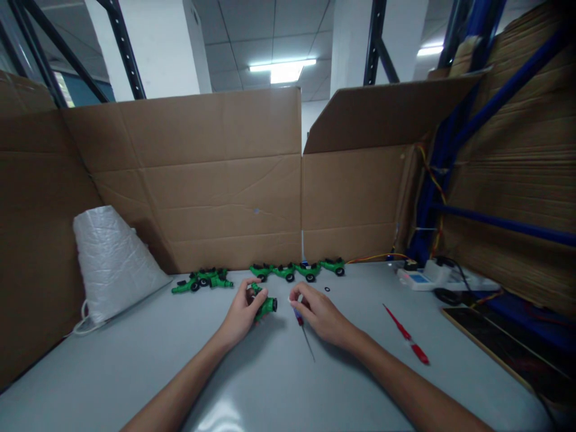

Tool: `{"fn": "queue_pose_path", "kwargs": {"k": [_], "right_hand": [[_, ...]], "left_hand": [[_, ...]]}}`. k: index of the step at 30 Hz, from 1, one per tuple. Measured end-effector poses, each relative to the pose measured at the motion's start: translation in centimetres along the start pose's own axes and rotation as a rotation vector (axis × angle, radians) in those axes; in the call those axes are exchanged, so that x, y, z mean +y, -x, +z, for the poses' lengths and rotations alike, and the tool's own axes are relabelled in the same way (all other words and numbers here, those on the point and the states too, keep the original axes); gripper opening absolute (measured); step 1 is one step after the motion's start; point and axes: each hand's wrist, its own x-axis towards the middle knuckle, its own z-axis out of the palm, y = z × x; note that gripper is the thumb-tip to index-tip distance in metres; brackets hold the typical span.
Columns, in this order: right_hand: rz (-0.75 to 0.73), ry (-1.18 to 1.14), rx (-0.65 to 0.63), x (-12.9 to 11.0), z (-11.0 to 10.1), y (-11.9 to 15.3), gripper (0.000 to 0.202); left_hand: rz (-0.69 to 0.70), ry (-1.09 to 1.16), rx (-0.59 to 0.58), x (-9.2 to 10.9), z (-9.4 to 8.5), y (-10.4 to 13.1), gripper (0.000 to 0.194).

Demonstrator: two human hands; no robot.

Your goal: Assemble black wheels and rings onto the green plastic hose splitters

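Note:
My left hand (242, 309) is closed around a green toy part (267, 306) with a dark round end facing right. The fingers hide much of it. To its right, my right hand (317, 309) pinches the handle end of a small screwdriver (300, 321). The handle looks blue and red, and its thin shaft points down towards me. Behind the hands, green toy vehicles (284, 273) with black wheels stand in a row. More green toy pieces (202, 280) cluster to the left. A small black ring (327, 289) lies beyond my right hand.
A slim red pointed tool (407, 335) lies on the grey table (270, 384) at the right. Behind it are a white power strip (468, 282) with cables and a dark flat panel (504, 354). A silvery white bag (114, 264) stands left. Cardboard walls (216, 192) enclose the table.

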Motion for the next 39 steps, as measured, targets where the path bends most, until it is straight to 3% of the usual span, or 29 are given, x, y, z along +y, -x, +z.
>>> {"fn": "queue_pose_path", "kwargs": {"k": [21,29,39], "right_hand": [[-0.049,0.047,-0.008,0.1,0.2,-0.1,0.014],[-0.017,0.041,-0.014,-0.6,0.0,0.0,0.005],[-0.003,0.059,-0.050,-1.0,-0.2,0.2,0.012]], "left_hand": [[-0.009,-0.003,-0.021,-0.6,0.0,-0.1,0.058],[-0.009,0.009,-0.030,-1.1,0.0,-0.1,0.057],[-0.026,-0.013,-0.042,-0.2,0.1,0.1,0.059]]}}
